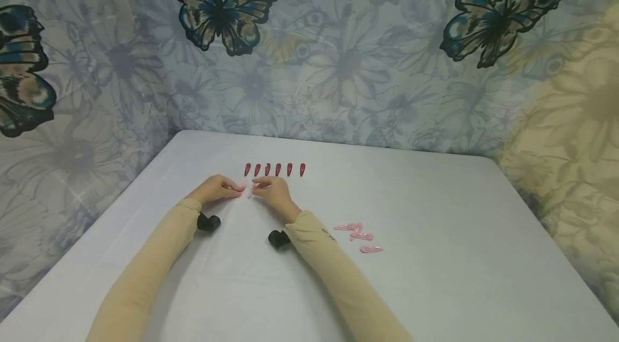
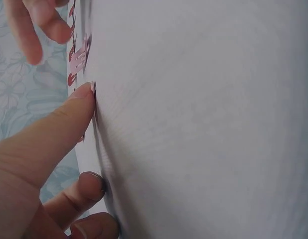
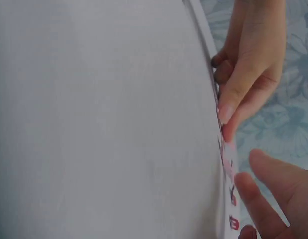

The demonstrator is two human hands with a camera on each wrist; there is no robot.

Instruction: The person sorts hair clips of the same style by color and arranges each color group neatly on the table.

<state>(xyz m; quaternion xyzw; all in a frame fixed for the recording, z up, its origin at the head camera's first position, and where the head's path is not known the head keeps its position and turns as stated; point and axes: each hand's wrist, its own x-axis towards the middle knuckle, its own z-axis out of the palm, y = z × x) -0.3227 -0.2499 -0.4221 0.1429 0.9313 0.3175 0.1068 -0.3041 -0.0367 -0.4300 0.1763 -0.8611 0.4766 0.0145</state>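
Six red clips (image 1: 278, 169): lying in a seemingly complete row on the bench (image 1: 435, 256); left hand (image 1: 216, 189): pinching a nearer pink clip (image 1: 243, 186); right hand (image 1: 274, 194): hovering, released, beside a second pink clip (image 1: 250, 191); loose pink clips (image 1: 371, 249): lying rightward, apparently unarranged.

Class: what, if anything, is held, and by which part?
The left hand pinches a pink clip, exact part unclear; the right hand holds nothing.
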